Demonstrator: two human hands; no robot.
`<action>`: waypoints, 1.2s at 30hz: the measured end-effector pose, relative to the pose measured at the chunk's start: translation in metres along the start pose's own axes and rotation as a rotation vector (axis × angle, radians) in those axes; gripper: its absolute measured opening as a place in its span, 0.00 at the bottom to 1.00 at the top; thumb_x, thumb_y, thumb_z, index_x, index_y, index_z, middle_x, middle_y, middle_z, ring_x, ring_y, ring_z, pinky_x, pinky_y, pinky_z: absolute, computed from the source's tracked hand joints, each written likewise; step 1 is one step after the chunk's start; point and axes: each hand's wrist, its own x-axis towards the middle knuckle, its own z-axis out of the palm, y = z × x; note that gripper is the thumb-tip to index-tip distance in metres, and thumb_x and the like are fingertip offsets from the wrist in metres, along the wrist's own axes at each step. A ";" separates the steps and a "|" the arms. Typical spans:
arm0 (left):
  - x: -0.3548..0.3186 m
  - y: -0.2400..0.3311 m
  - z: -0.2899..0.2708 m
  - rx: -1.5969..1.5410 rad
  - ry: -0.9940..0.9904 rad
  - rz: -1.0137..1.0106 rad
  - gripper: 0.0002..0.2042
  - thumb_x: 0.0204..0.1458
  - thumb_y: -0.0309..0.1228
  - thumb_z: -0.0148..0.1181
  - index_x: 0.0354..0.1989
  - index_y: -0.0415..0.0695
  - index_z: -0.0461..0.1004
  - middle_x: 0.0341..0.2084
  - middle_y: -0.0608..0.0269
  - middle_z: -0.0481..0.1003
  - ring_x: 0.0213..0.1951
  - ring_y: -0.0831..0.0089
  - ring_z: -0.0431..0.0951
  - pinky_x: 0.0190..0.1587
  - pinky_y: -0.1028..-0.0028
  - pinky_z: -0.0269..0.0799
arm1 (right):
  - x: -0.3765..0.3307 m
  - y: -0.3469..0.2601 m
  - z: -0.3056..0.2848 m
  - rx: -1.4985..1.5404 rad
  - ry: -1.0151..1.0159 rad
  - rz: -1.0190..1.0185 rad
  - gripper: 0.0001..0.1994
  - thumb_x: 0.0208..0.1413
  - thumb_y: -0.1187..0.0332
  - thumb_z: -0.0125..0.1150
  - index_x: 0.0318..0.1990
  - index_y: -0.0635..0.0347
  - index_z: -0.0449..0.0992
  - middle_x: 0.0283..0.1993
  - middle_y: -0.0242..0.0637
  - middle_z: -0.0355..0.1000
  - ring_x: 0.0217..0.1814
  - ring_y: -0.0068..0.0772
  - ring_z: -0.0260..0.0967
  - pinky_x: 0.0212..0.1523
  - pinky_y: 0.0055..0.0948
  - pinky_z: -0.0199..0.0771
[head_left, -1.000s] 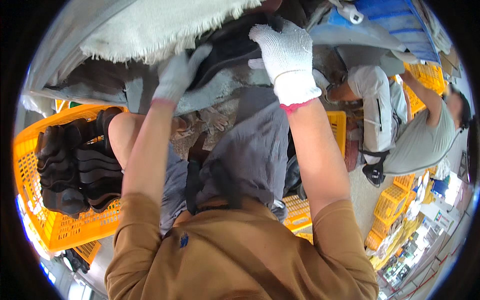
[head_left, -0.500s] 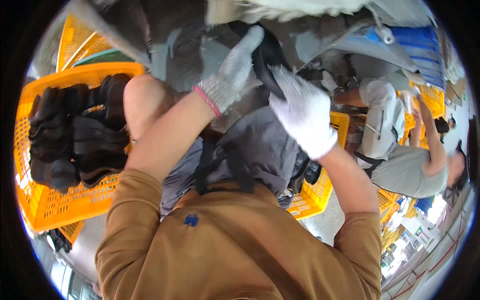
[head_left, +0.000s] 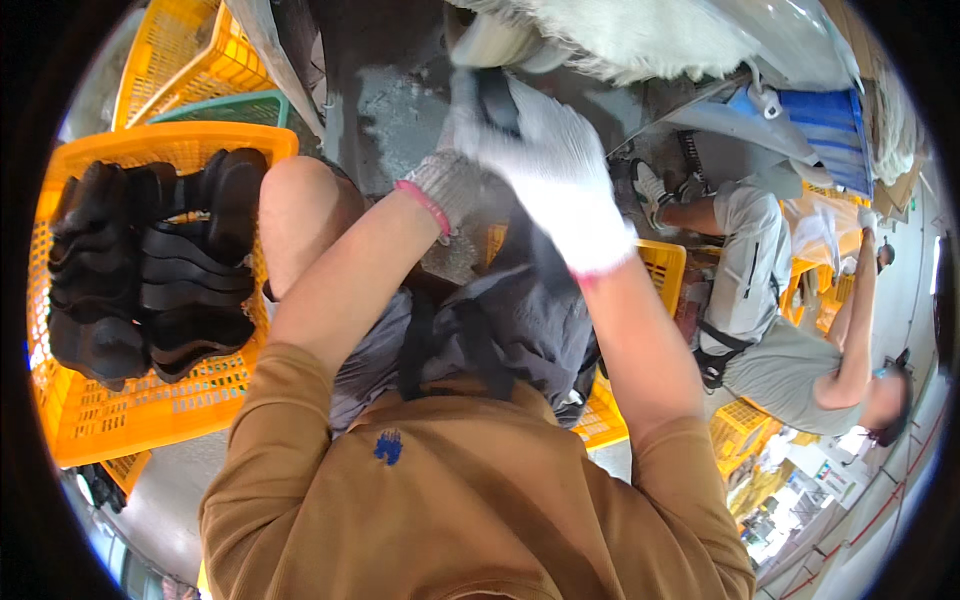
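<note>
Both my hands wear white knitted gloves and are closed on a black shoe sole [head_left: 497, 103], close below a blurred beige wheel [head_left: 495, 42]. My left hand [head_left: 466, 135] grips its left side, fingers partly hidden. My right hand [head_left: 560, 165] reaches across it from the right, fingers smeared by motion. Most of the sole is covered by the gloves. White shaggy fibre material [head_left: 640, 38] spreads to the right of the wheel. On my left, a yellow crate [head_left: 150, 435] holds several black shoe soles [head_left: 195, 285] stacked in rows.
Another yellow crate [head_left: 603, 415] stands by my right thigh, partly hidden. More yellow crates [head_left: 185, 60] and a green one [head_left: 235, 107] are at the far left. A seated co-worker [head_left: 790, 350] on the right handles something near orange-yellow crates.
My right hand has moved up and left across the sole, towards my left hand. The sole now sits nearer the wheel and is more covered. The co-worker's arms have shifted.
</note>
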 end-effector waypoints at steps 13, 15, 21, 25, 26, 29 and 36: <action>0.033 -0.006 0.029 0.096 0.085 0.403 0.40 0.71 0.67 0.39 0.70 0.41 0.69 0.54 0.55 0.80 0.49 0.61 0.82 0.54 0.62 0.80 | -0.066 -0.038 0.011 -0.067 0.147 0.154 0.42 0.49 0.61 0.79 0.73 0.61 0.69 0.61 0.54 0.77 0.68 0.58 0.71 0.69 0.45 0.71; 0.035 -0.002 0.026 0.091 0.003 0.283 0.38 0.73 0.63 0.38 0.73 0.40 0.65 0.59 0.53 0.77 0.56 0.60 0.79 0.60 0.61 0.76 | -0.072 -0.010 0.019 -0.203 0.248 0.059 0.39 0.48 0.60 0.81 0.69 0.62 0.74 0.60 0.56 0.77 0.69 0.61 0.70 0.71 0.48 0.69; 0.006 0.024 0.003 0.375 0.013 0.549 0.33 0.75 0.56 0.41 0.69 0.37 0.68 0.60 0.49 0.78 0.57 0.57 0.81 0.61 0.56 0.77 | 0.006 0.030 0.025 -0.520 0.388 -0.251 0.13 0.60 0.58 0.72 0.47 0.56 0.86 0.46 0.47 0.83 0.47 0.47 0.84 0.48 0.40 0.84; 0.010 -0.005 -0.017 0.212 0.111 -0.016 0.33 0.74 0.60 0.40 0.61 0.40 0.75 0.52 0.52 0.81 0.52 0.62 0.81 0.54 0.58 0.79 | 0.003 -0.015 0.006 0.120 -0.005 0.136 0.28 0.55 0.52 0.76 0.58 0.60 0.83 0.51 0.46 0.85 0.51 0.44 0.84 0.56 0.40 0.81; 0.024 -0.013 -0.017 -0.058 0.061 -0.016 0.31 0.75 0.58 0.40 0.61 0.40 0.75 0.51 0.53 0.81 0.52 0.62 0.81 0.54 0.59 0.79 | -0.011 -0.027 0.002 0.090 -0.033 0.147 0.32 0.52 0.52 0.78 0.62 0.60 0.82 0.53 0.46 0.84 0.52 0.42 0.83 0.57 0.39 0.80; 0.067 -0.015 -0.011 -0.203 -0.025 0.132 0.27 0.76 0.52 0.39 0.60 0.42 0.75 0.48 0.56 0.80 0.51 0.64 0.80 0.56 0.63 0.77 | -0.017 -0.038 0.005 -0.003 0.045 0.067 0.36 0.50 0.56 0.78 0.67 0.59 0.74 0.57 0.53 0.80 0.57 0.50 0.80 0.60 0.42 0.79; -0.046 0.043 0.016 0.807 0.009 0.117 0.21 0.71 0.47 0.50 0.53 0.43 0.80 0.48 0.57 0.82 0.47 0.59 0.82 0.55 0.61 0.77 | -0.071 -0.007 -0.014 -0.099 -0.167 0.183 0.38 0.56 0.65 0.65 0.76 0.66 0.65 0.68 0.58 0.74 0.72 0.57 0.71 0.72 0.40 0.67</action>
